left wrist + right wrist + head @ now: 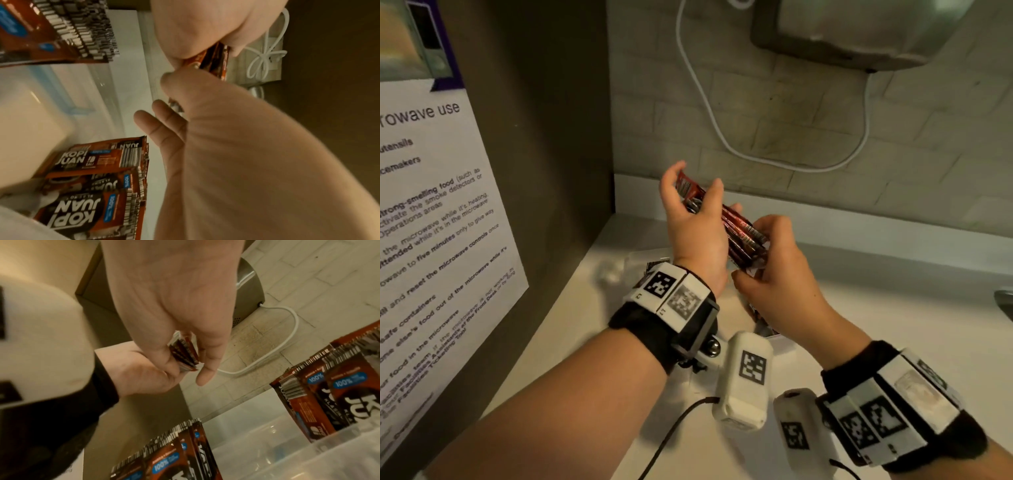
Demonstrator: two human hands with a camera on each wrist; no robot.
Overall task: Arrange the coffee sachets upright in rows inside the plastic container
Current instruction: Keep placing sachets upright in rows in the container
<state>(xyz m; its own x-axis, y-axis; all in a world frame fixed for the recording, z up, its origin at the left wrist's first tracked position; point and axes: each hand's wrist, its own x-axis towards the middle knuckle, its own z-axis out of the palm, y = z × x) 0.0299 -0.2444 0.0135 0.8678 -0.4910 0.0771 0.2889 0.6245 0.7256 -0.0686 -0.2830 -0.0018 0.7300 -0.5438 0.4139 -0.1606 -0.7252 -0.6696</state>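
Both hands are up over the counter point(859, 308) sharing one stack of red coffee sachets point(739, 233): the left hand point(695, 233) wraps its far end, the right hand point(777, 270) pinches the near end. More sachets point(333, 402) stand upright in the clear plastic container point(267, 443) below, in two separate bunches.
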